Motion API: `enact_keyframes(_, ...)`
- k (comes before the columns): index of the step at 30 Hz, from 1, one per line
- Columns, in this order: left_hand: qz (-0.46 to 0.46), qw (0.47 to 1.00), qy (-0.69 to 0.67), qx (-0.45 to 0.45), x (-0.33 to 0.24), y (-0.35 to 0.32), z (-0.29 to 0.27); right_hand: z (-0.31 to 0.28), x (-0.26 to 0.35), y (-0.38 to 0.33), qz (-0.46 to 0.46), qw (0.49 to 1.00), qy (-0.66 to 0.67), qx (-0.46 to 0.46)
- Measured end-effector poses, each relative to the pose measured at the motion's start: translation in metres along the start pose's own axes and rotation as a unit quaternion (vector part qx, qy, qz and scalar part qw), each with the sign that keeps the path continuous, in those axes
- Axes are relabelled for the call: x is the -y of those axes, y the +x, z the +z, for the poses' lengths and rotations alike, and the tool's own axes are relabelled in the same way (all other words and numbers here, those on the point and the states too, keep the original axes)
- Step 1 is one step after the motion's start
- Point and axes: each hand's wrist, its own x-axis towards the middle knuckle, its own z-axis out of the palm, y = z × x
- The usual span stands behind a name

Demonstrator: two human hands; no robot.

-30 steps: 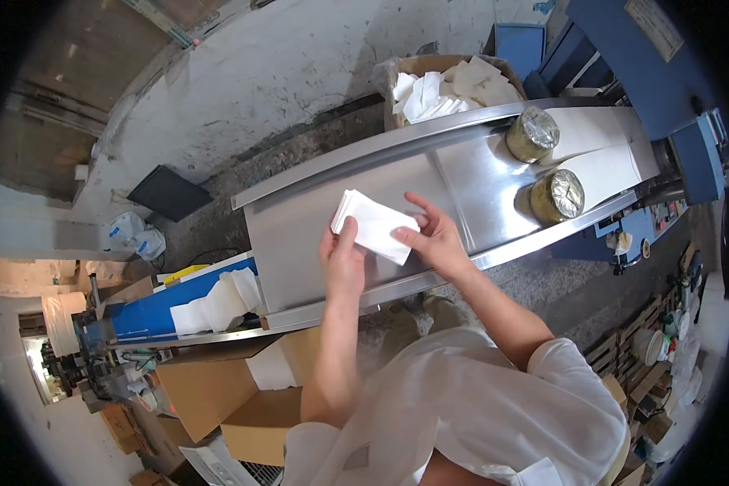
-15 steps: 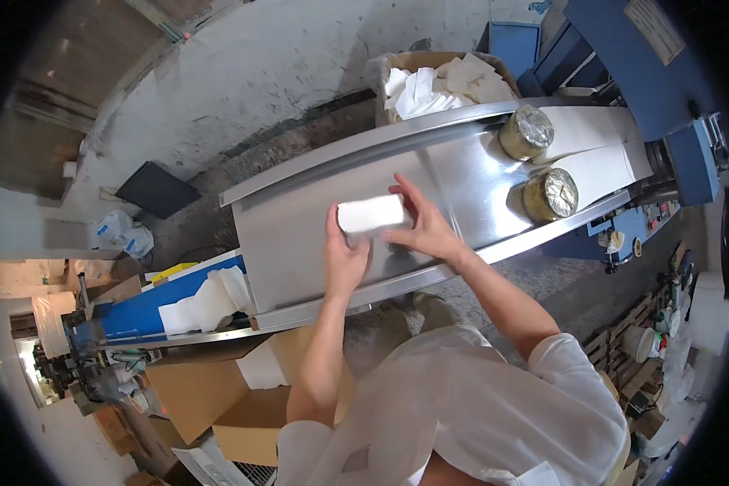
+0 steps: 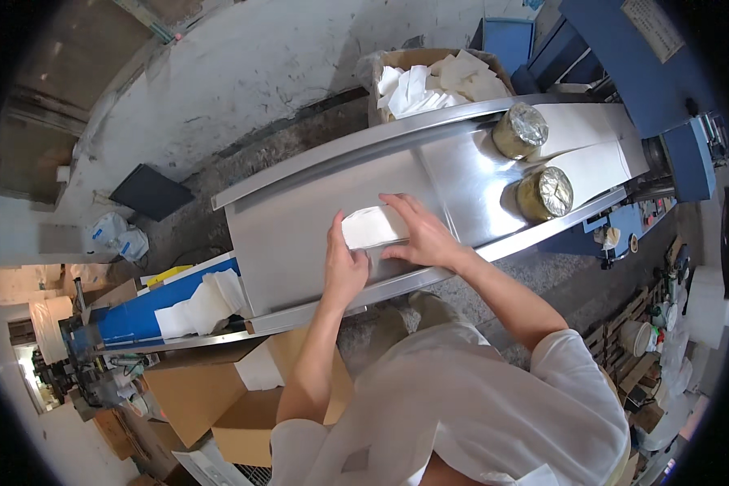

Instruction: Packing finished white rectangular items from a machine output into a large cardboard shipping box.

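Note:
A white block that looks like a stack of folded paper [image 3: 371, 228] is between my two hands, above the grey metal worktop [image 3: 287, 235]. My left hand [image 3: 345, 269] grips its left end, with fingers along that side and the thumb near the front edge. Around the right end is my right hand [image 3: 426, 235], fingers over the far corner and thumb at the near side. Whether the block rests on the worktop or is held just above it, I cannot tell.
Two wrapped shiny cylinders [image 3: 521, 132] stand on the worktop's right part, beside white paper strips [image 3: 595, 166] leading to a blue machine [image 3: 688, 158]. Behind is a carton [image 3: 375, 95] of loose white sheets. Crumpled white paper [image 3: 206, 304] lies on a blue belt; an open cardboard box [image 3: 194, 393] sits below.
The paper block has turned slightly and sits a little lower. My right fingers have closed in further around its right end, while my left hand stays on the left end.

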Motion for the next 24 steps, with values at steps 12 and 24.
enact_keyframes(12,0.095,0.994,0.047,0.000,0.016,0.008,-0.006,-0.016,0.022,0.022,-0.009,0.984,-0.142,0.104)
enact_keyframes(24,-0.158,0.764,-0.625,0.011,-0.016,0.028,-0.013,0.045,-0.025,0.029,0.236,0.920,0.303,0.078)
